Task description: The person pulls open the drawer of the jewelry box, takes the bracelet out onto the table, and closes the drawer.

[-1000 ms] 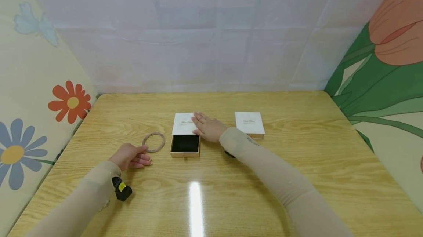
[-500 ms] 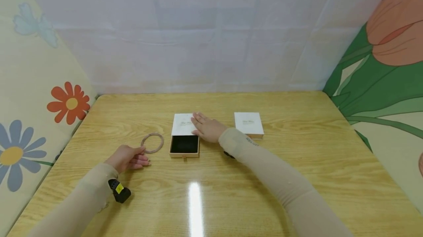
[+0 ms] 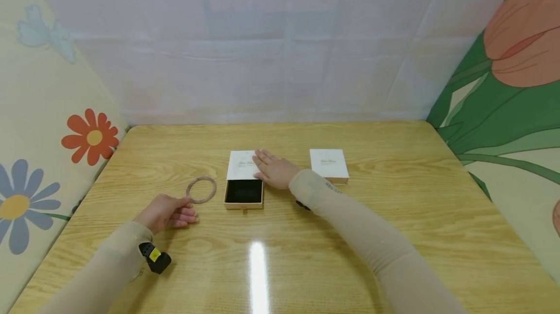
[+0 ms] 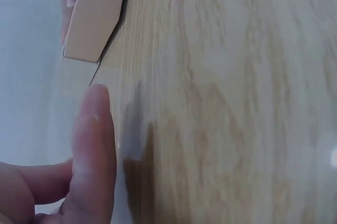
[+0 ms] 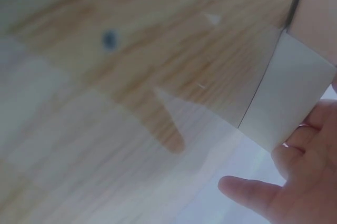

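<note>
In the head view, my left hand (image 3: 168,211) pinches the near left edge of a pinkish bangle (image 3: 214,189) between thumb and forefinger, its other fingers loosely bent. In the left wrist view the bangle does not show, only a finger (image 4: 93,155) and the box's end. To the bangle's right sits a gift box with a white cover (image 3: 240,163). Its drawer (image 3: 243,205) is pulled out towards me, with a black lining and nothing lying on it. My right hand (image 3: 278,172) rests on the cover's right part with fingers extended; in the right wrist view they lie along the box (image 5: 288,84).
A second white-topped box (image 3: 329,162), closed, stands to the right, just beyond my right forearm. All of this is on a wood-grain table (image 3: 393,197). A pale sheet hangs behind it, and flower-printed panels flank both sides.
My left wrist has shifted slightly down and to the left, the fingers still at the bangle. The right hand and both boxes stay put.
</note>
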Demonstrator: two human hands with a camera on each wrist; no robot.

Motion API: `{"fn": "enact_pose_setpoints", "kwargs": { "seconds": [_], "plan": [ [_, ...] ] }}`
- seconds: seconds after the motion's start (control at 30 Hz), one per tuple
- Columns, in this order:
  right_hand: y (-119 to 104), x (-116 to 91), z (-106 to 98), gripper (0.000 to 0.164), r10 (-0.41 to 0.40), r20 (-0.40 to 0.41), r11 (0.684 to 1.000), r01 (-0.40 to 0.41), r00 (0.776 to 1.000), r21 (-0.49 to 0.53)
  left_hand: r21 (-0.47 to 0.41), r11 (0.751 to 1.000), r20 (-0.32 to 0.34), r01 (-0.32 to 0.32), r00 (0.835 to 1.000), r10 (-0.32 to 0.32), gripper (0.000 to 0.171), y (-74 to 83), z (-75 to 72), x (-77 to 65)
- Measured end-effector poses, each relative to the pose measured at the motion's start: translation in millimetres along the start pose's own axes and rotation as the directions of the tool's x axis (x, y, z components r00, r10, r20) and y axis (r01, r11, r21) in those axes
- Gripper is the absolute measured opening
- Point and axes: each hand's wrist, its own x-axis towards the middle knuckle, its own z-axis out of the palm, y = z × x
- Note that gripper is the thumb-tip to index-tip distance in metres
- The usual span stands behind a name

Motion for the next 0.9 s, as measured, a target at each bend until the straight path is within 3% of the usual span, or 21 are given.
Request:
{"fn": "enact_pose_setpoints", "kwargs": {
  "seconds": [0.5, 0.9],
  "plan": [
    [-2.2, -2.1, -2.5, 0.061, -0.007, -0.01, 1.0, 0.007, 1.0, 0.002, 0.023, 0.992, 0.057, -0.12, 0.991, 0.119, 0.035, -3.1, 16.3, -11.1],
    [-2.4, -2.4, -2.9, 0.062, -0.007, -0.005, 1.0, 0.007, 1.0, 0.011, 0.004, 0.99, 0.071, -0.14, 0.988, 0.14, 0.033, -2.8, 36.2, -13.2]
  ]
}}
